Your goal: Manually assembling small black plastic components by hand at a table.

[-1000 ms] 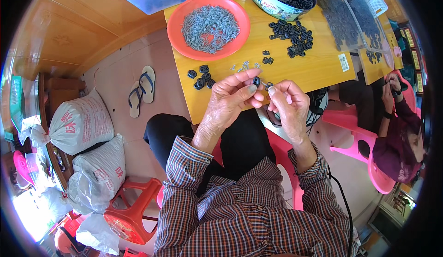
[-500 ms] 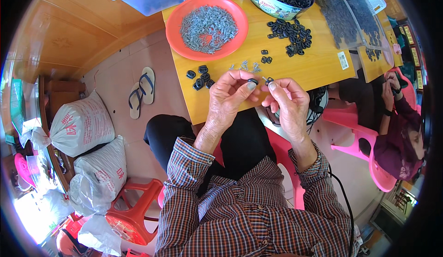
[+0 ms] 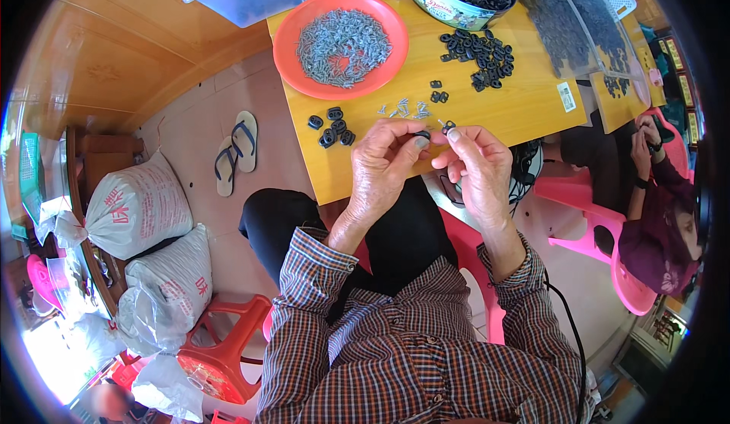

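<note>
Close to the table's front edge, my left hand [image 3: 384, 161] pinches a small black oval plastic piece [image 3: 423, 134] between thumb and fingers. Just right of it, my right hand [image 3: 485, 169] grips a small black piece with holes [image 3: 449, 127], from which a thin silver metal bit sticks up. The two pieces are apart. Beyond my hands lie loose slim silver metal pieces [image 3: 403, 108] and a few small black parts [image 3: 439, 97]. Several thicker black pieces with two holes [image 3: 331, 128] are grouped to the left of my left hand.
A red plate [image 3: 286, 66] heaped with silver metal pieces stands on the yellow table [image 3: 532, 112]. Behind are a black-part pile [image 3: 487, 59], a round tin [image 3: 456, 15] and clear bins [image 3: 582, 44]. A person [image 3: 654, 196] sits at right; white sacks [image 3: 141, 203] stand left.
Both hands have shifted slightly to the right, and the left hand has turned a little. The same black pieces stay in them.
</note>
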`<state>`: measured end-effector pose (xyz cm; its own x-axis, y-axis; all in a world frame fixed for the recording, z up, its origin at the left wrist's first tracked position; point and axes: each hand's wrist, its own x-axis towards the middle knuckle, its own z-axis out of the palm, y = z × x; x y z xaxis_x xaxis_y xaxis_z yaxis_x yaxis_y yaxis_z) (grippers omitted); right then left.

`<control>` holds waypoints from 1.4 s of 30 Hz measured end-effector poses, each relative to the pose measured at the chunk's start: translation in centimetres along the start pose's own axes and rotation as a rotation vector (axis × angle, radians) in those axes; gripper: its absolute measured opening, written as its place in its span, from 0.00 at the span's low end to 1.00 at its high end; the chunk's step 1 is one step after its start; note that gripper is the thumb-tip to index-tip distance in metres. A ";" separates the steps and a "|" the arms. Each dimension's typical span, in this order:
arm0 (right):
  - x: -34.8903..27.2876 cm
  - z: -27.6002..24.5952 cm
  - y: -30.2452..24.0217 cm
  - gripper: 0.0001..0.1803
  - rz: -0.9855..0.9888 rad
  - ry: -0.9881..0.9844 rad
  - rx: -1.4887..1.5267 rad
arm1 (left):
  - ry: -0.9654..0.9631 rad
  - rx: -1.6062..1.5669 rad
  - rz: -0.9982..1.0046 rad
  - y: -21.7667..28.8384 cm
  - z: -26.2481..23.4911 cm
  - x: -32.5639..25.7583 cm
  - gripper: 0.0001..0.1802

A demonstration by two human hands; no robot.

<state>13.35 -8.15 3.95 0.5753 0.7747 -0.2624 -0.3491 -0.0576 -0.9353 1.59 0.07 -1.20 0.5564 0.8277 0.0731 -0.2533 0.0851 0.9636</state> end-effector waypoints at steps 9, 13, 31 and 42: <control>0.2 -0.2 0.1 0.08 0.008 0.006 0.036 | -0.023 0.138 0.005 0.9 0.0 -0.2 0.10; 0.3 -0.3 0.1 0.08 -0.016 -0.010 0.041 | -0.060 -0.154 -0.205 1.0 0.0 -0.1 0.10; -0.5 0.0 -0.1 0.07 -0.102 -0.047 -0.248 | -0.083 -0.582 -0.391 1.3 -1.1 0.3 0.18; -0.4 -0.3 0.1 0.07 -0.096 -0.060 -0.340 | -0.080 -0.476 -0.378 1.4 -0.9 0.3 0.18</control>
<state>13.33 -8.61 3.87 0.5453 0.8219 -0.1647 -0.0240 -0.1811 -0.9832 0.68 0.89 -0.04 0.7296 0.6492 -0.2150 -0.3420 0.6187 0.7073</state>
